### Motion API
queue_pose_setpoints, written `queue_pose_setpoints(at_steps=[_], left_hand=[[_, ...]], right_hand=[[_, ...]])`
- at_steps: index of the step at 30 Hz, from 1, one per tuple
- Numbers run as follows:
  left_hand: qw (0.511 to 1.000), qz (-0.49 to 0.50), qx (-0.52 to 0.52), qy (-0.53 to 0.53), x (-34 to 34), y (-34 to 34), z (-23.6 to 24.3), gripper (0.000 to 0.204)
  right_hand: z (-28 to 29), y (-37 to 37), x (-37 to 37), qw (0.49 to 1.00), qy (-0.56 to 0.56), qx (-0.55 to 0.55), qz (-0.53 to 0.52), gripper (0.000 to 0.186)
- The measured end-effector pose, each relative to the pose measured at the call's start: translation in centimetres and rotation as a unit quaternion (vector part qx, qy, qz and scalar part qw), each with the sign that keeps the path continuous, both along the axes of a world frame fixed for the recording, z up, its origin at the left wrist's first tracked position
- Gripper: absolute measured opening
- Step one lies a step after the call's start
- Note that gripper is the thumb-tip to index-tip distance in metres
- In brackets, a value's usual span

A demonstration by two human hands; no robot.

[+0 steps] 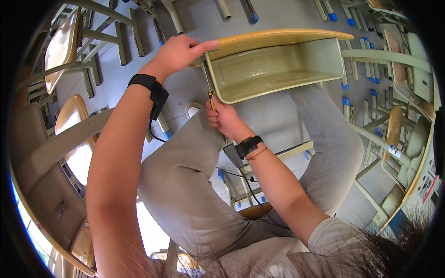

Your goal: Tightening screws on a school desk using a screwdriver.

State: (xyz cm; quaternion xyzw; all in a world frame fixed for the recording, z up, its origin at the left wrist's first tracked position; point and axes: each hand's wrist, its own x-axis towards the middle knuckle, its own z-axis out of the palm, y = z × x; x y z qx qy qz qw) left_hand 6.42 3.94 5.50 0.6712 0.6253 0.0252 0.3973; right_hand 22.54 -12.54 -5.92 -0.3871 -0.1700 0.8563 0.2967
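In front of me is a school desk with a wooden top [282, 35] and a pale green drawer box [278, 69] facing me. My left hand [178, 54] is at the desk's left corner, its thumb laid along the top's edge and its other fingers curled, partly hidden. Lower down, my right hand [225, 119] is closed around the yellow and black handle of a screwdriver [211, 98]. Its thin shaft points up along the outside of the box's left wall, toward the underside of the top. The tip's exact contact cannot be made out.
My legs in grey trousers [185, 185] straddle the space below the box. Wooden-seated chairs [72, 116] and metal desk legs crowd the left. More chairs [394, 134] and blue-capped legs stand at right. Black wrist straps [250, 146] with cables hang from both my wrists.
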Motion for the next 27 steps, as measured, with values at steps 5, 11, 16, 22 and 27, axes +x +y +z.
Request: queue_pose_setpoints(at_steps=[5,11,16,22,27], left_hand=[[1.000,0.003,0.022,-0.021,0.2,0.0,-0.2,0.072],[1.000,0.010,0.019,-0.017,-0.3,-0.1,-0.2,0.072],[0.999,0.003,0.025,-0.033,0.5,0.2,-0.3,0.072],[1.000,0.004,0.016,-0.019,-0.1,-0.1,-0.2,0.073],[1.000,0.000,0.007,-0.008,0.3,0.4,-0.3,0.075]], right_hand=[[2.4,-1.1,-3.1,0.807,-0.544,0.230,-0.018,0.042],[2.4,1.0,0.5,0.956,0.192,-0.221,0.008,0.032],[0.2,1.1,2.3,0.953,0.250,-0.169,0.019,0.030],[1.5,-1.3,-1.5,0.966,-0.251,0.064,-0.003,0.033],[1.9,-1.4,-2.1,0.852,-0.470,0.229,-0.012,0.034]])
